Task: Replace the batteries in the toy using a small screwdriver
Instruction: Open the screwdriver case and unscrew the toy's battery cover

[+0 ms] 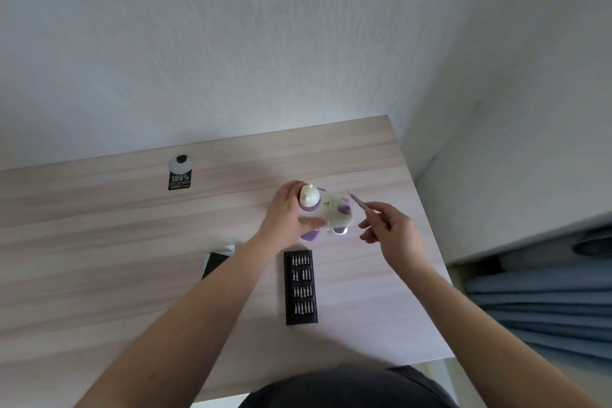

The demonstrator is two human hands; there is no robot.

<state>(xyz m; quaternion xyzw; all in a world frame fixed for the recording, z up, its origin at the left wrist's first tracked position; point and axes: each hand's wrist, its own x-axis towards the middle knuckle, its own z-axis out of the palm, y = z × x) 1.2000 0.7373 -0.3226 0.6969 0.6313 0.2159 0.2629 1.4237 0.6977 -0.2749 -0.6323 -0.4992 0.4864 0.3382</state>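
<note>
Nearest me, low centre, lies the bit case point(300, 287) on the desk point(99, 275). Mid-frame, my left hand point(287, 213) grips the toy point(326, 212); my right hand point(390, 231) pinches the screwdriver point(362, 204). Light, smooth plastic, probably slippery: best held round the body.

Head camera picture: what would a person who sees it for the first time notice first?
First, the white and purple toy near the far right part of the wooden table, held by the left hand. Beside it, the right hand pinches a thin screwdriver whose tip points toward the toy. Nearer the person lies a black bit case with rows of metal bits.
</note>
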